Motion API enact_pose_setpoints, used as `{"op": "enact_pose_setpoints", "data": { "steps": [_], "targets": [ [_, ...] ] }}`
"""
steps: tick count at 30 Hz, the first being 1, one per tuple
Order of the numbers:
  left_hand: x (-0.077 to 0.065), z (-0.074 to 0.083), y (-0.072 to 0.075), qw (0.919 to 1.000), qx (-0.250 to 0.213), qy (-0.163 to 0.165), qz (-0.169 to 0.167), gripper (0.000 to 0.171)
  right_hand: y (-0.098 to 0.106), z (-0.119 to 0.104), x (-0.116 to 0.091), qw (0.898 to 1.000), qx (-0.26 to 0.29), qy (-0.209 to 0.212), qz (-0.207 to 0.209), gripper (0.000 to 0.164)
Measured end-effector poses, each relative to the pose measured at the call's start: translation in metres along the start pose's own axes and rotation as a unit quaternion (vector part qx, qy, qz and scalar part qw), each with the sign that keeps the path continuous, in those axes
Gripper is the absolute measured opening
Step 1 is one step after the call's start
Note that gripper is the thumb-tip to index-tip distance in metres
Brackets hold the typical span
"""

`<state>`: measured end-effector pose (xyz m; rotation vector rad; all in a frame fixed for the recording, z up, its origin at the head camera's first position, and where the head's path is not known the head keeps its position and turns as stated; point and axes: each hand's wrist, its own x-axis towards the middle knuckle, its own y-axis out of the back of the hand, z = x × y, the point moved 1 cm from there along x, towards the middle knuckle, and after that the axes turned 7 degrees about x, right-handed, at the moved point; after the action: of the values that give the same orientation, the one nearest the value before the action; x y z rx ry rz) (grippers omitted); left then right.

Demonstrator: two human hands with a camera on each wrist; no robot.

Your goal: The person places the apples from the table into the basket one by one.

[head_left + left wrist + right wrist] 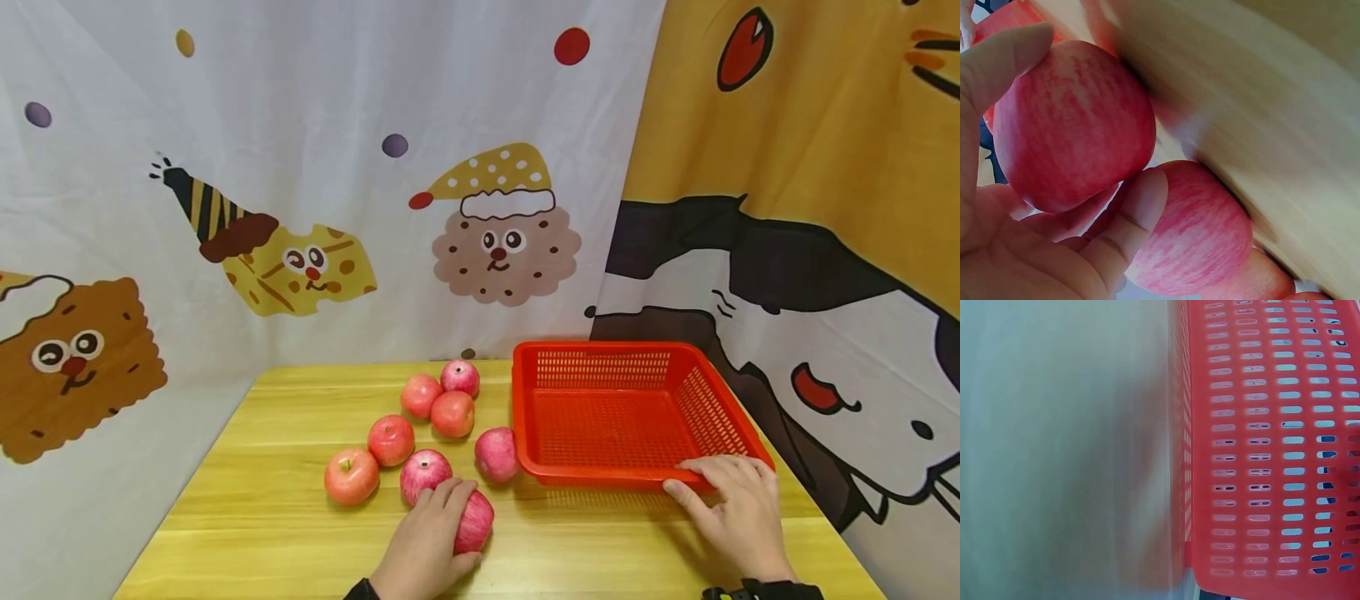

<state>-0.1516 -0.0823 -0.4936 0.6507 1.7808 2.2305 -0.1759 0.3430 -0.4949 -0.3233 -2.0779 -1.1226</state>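
My left hand (431,537) curls around a red apple (476,523) near the front of the table. In the left wrist view, the thumb lies along one side of this apple (1075,128) and the fingers along the other. One fingertip overlaps a neighbouring striped apple (1200,231) there. A red plastic basket (600,477) with slotted walls stands at the right, nothing inside it. At its front right corner my right hand (738,510) grips the rim, thumb in front and fingers over the edge. The right wrist view shows the slotted basket wall (1272,462), but not the hand.
Several more apples lie left of the basket, one (496,455) right beside its wall and another (352,477) farthest left. The wooden table (247,500) meets a printed curtain (315,125) at the back; a second, yellow curtain (690,158) hangs behind the right edge.
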Motion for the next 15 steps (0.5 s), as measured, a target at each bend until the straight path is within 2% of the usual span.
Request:
{"op": "enact_pose_setpoints", "data": {
  "steps": [8,12,15],
  "targets": [
    [0.0025,0.0014,-0.0006,0.9998,0.012,-0.012,0.005,0.087,-0.0005,0.0009,-0.0010,1.000,-0.002,0.000,0.006,0.037],
    [0.0016,0.0014,0.0000,0.9997,-0.010,-0.024,0.001,0.086,-0.0007,0.0012,-0.0009,1.000,0.000,-0.001,0.005,0.037],
    [0.0036,0.0017,0.0065,0.9990,-0.042,-0.015,0.010,0.082,-0.0010,0.0007,-0.0006,1.000,-0.001,0.000,0.003,0.036]
  ]
}}
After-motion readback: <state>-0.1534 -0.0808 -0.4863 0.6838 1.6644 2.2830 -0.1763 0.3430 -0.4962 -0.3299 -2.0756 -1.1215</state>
